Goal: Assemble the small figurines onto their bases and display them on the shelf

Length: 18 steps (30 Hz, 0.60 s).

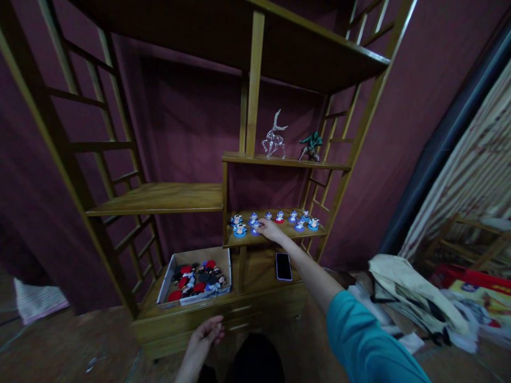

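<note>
A wooden shelf unit (183,197) with lattice sides and low drawers (207,323) stands against a dull maroon wall (423,106). Pale striped fabric (459,170) hangs at far right. Dim light falls on the brownish floor (107,335).

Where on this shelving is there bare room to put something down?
The left shelf above the shallow box is bare, bordered by the lattice side and the upright divider. A smaller patch lies between the short post and the phone. It's crowded where small figurines stand around the right hand, and inside the box.
</note>
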Tool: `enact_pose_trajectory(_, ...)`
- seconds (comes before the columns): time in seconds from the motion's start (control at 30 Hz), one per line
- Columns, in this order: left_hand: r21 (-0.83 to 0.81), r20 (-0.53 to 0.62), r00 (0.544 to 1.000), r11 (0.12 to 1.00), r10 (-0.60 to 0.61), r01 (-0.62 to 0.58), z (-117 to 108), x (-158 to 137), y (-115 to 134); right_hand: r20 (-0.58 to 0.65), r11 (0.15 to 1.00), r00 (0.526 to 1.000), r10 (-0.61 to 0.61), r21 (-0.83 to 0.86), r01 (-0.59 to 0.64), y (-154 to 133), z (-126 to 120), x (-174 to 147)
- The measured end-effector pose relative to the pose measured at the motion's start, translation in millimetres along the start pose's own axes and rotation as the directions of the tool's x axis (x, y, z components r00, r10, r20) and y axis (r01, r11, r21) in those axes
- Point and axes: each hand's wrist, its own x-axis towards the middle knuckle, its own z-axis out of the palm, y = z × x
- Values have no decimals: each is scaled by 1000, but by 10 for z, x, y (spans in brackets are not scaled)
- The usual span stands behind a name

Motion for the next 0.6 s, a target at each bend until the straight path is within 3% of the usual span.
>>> enact_pose_trajectory(0.1,8,0,1000,1000,-7,7,-5,11,-19,-16,1000,1000,-9,5,9,1,-66,2)
enact_pose_trajectory(0.17,5,-13,1000,1000,-6,6,-8,14,-27,-49,1000,998,-28,-7,28,23,-236,-8)
enact_pose_trajectory(0.3,-10,-15,1000,1000,-10,9,-14,10,-7,-198,971,976,-89,-237,41,137,-843,-116)
enact_pose_trajectory(0.43,-18,-21,1000,1000,-20,20,1,-8,41,-248,888,969,2,-444,-115,316,-1364,-300)
enact_pose_trajectory(0.6,-24,-29,999,999,-22,21,62,-62,85,-188,854,977,105,-485,-186,502,-1470,-438)
